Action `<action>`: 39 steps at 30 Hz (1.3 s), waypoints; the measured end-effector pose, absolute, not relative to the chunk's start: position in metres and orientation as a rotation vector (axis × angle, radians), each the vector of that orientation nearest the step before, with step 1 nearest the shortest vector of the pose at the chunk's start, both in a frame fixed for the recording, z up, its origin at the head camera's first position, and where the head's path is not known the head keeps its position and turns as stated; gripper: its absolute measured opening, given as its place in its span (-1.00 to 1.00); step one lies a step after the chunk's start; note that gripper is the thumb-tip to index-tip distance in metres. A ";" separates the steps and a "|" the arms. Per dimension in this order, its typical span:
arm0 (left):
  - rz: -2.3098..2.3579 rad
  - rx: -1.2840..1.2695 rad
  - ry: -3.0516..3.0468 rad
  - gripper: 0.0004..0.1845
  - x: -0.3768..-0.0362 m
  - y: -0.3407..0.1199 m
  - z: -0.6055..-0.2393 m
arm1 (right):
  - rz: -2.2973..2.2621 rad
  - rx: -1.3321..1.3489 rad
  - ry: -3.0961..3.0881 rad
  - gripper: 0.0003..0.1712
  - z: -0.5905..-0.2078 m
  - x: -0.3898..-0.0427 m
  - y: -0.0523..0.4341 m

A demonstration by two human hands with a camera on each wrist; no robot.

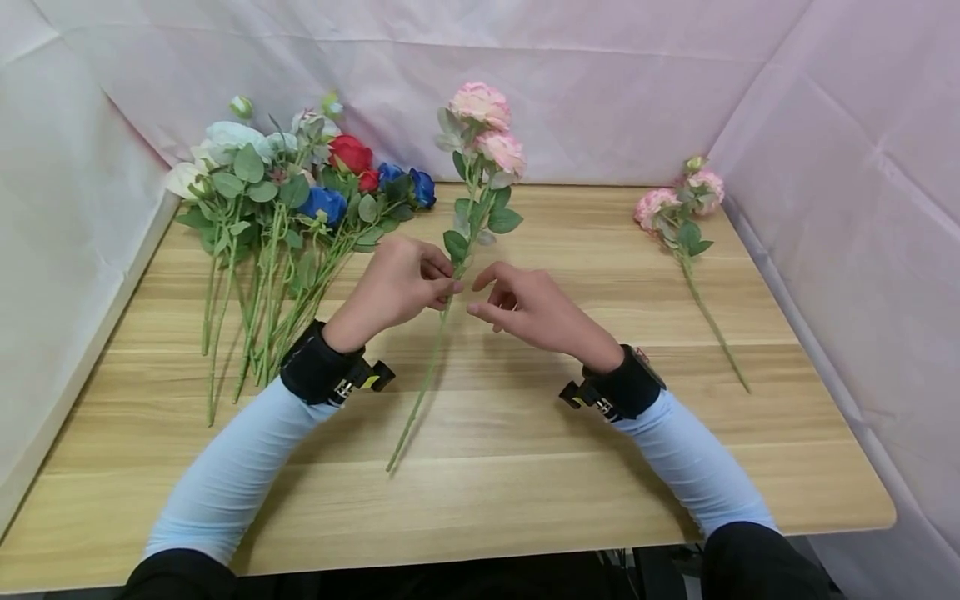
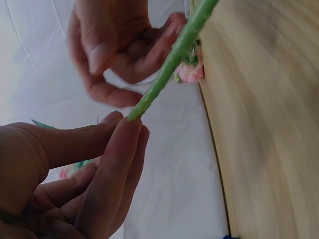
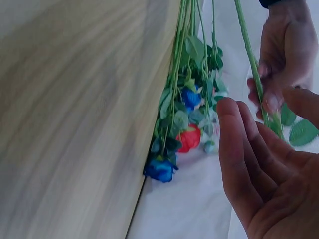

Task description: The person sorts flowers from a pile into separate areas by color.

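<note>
The pink flower stem (image 1: 450, 292) is up off the table, held at a slant over the middle of the wooden table (image 1: 525, 467), its two pink blooms (image 1: 487, 125) raised toward the far edge and its cut end pointing down at the near edge. The left hand (image 1: 393, 287) pinches the stem between thumb and fingertips (image 2: 124, 134), just below the lowest leaves. The right hand (image 1: 536, 312) sits just beside it, fingers loosely spread and gripping nothing; from the right wrist view the stem runs right past its fingertips (image 3: 234, 119), close, though I cannot tell if they touch.

How far along? One pink sprig (image 1: 678, 225) already lies alone near the far right corner, stem running toward the right edge. The mixed bunch (image 1: 285, 217) of white, red and blue flowers is piled at the far left corner, stems trailing along the left edge toward the front. So my read: one stem looks set aside, one is in hand, and most of the pile is untouched.

Room to move? There is bare wood between the held stem and the right-hand sprig, and a wide strip along the near edge. Pale drapery (image 1: 862, 208) closes in tight behind the far edge and both sides, so the blooms have little clearance back there.
</note>
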State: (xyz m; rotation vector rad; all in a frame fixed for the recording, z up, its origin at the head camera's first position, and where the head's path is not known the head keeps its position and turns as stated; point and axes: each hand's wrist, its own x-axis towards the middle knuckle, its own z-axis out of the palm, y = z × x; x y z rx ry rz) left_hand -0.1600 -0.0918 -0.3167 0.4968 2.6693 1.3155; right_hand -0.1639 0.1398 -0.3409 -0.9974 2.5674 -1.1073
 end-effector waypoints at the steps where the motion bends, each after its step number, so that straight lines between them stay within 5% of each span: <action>1: 1.331 0.510 2.667 -0.89 -0.159 -0.089 -0.318 | -1.122 -0.999 2.562 -0.66 -0.342 -0.163 0.138; 14: 1.472 0.561 2.679 -0.87 -0.149 -0.072 -0.328 | -1.271 -0.941 2.624 -0.82 -0.344 -0.159 0.128; 39: 1.546 0.521 2.650 -0.86 -0.152 -0.069 -0.334 | -1.566 -0.642 2.393 -0.79 -0.349 -0.158 0.125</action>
